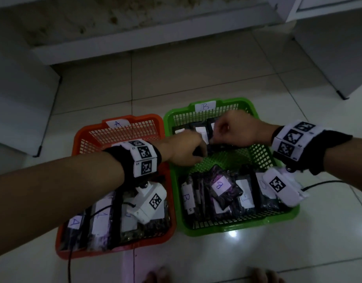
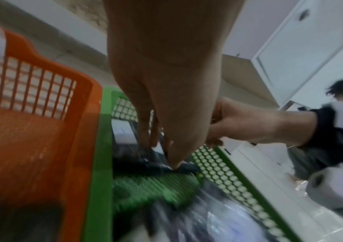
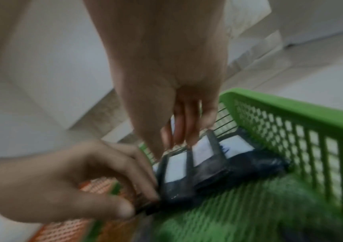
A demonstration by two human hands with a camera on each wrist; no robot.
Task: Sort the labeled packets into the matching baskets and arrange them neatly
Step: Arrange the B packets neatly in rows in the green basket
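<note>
A green basket (image 1: 278,216) labelled B stands right of an orange basket (image 1: 82,137) labelled A. Both hold dark packets with white labels. At the far end of the green basket a row of dark packets (image 1: 202,129) stands side by side. My left hand (image 1: 186,150) pinches the near edge of one of these packets (image 3: 176,172), thumb under, fingers on top. My right hand (image 1: 231,129) has its fingertips (image 3: 178,131) curled on the top edges of the same row. Nearer me in the green basket lie more packets (image 1: 221,188), one on top showing B.
The orange basket (image 2: 31,147) holds several A packets (image 1: 98,223) at its near end under my left forearm. White cabinets (image 1: 16,94) and a low ledge (image 1: 155,37) stand beyond on the tiled floor. A black cable (image 1: 327,183) runs off to the right. Toes (image 1: 264,274) show at the bottom.
</note>
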